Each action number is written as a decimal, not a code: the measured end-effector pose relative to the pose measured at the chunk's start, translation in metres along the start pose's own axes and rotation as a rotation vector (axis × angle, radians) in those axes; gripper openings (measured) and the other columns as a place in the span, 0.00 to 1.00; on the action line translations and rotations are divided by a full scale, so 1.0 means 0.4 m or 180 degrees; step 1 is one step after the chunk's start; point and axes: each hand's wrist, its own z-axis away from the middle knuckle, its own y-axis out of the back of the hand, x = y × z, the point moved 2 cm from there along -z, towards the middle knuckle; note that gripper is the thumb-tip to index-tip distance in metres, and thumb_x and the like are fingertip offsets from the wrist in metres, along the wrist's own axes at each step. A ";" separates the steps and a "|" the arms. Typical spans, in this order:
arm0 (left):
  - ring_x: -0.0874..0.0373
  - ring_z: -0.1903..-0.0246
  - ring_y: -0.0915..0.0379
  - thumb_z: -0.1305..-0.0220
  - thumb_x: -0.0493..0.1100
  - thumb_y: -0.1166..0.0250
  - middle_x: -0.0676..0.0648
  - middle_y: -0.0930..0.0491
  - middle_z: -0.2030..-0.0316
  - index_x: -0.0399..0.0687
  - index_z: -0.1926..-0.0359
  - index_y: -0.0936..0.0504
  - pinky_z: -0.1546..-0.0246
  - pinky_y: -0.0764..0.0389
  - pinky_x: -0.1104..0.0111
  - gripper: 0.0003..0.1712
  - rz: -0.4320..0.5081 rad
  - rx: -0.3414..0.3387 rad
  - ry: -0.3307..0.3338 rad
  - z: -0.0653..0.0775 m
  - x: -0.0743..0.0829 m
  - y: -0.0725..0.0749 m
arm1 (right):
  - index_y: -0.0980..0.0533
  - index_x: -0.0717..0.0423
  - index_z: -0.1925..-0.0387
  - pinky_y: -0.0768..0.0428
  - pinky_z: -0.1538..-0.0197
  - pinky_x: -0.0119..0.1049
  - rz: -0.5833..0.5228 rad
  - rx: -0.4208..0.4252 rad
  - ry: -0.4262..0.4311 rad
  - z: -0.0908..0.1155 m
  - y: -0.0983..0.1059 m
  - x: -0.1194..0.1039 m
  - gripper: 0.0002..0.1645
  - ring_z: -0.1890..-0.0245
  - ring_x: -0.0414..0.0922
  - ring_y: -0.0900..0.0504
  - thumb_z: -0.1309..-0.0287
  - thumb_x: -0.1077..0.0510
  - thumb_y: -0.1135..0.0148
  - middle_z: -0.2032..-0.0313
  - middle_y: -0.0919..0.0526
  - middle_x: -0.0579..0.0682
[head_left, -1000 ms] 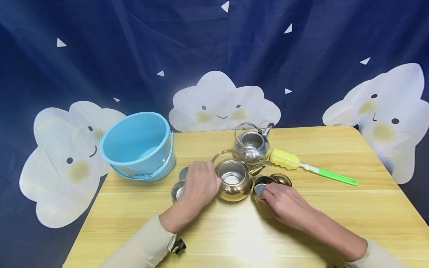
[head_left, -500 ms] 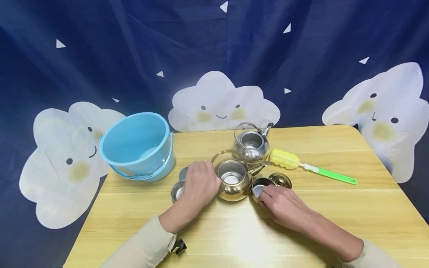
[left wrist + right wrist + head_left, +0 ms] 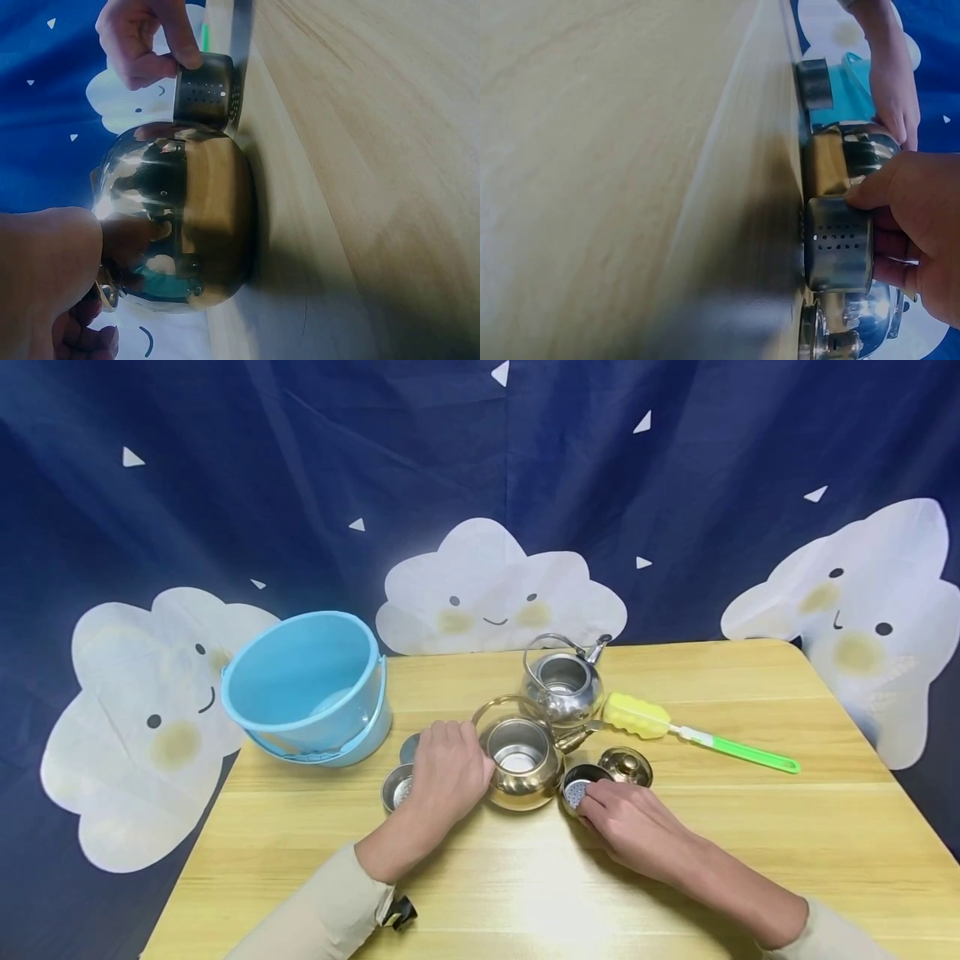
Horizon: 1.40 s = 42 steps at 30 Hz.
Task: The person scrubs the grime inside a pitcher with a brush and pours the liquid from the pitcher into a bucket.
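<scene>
A gold teapot (image 3: 523, 792) stands lidless in the middle of the table, its spout toward the back right. My left hand (image 3: 452, 770) grips it at its left side by the foot of the looped handle, fingers curled and partly hidden. Right beside the pot, a perforated metal tea infuser (image 3: 840, 259) is upright, close over the tabletop. My right hand (image 3: 633, 820) pinches its rim between thumb and fingers. The round gold lid (image 3: 627, 767) lies just behind the infuser. A silver teapot (image 3: 562, 689), also lidless, stands behind the gold one.
A second infuser (image 3: 397, 787) and a grey disc (image 3: 409, 748) sit left of my left hand. A blue bucket (image 3: 322, 735) stands at the back left. To the right lies a yellow sponge brush (image 3: 637, 716) with a green handle. A patterned blue curtain (image 3: 480, 443) hangs behind the table.
My right hand has shifted the infuser slightly left, closer to the gold teapot, and its perforated bottom shows more. The left hand keeps its place on the teapot.
</scene>
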 end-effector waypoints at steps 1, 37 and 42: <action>0.54 0.81 0.41 0.42 0.45 0.49 0.50 0.36 0.83 0.47 0.77 0.33 0.79 0.37 0.64 0.10 0.0001 -0.0010 0.0000 0.000 0.000 0.000 | 0.22 0.51 0.73 0.19 0.71 0.32 -0.0003 -0.0002 0.0004 0.000 -0.001 0.000 0.06 0.74 0.37 0.25 0.49 0.63 0.33 0.73 0.23 0.42; 0.53 0.82 0.41 0.43 0.45 0.48 0.50 0.39 0.83 0.47 0.79 0.34 0.80 0.42 0.65 0.11 -0.0009 0.0137 -0.0030 -0.002 -0.001 0.001 | 0.18 0.52 0.64 0.17 0.57 0.34 -0.0319 -0.0072 0.0075 0.018 0.031 0.023 0.05 0.64 0.39 0.20 0.41 0.56 0.31 0.65 0.19 0.42; 0.54 0.82 0.40 0.43 0.45 0.47 0.50 0.38 0.83 0.47 0.78 0.33 0.80 0.40 0.65 0.11 -0.0041 0.0145 -0.0034 -0.001 -0.001 0.003 | 0.17 0.52 0.62 0.16 0.54 0.33 -0.0400 -0.0051 0.0012 0.022 0.048 0.035 0.12 0.61 0.39 0.18 0.29 0.51 0.41 0.64 0.17 0.42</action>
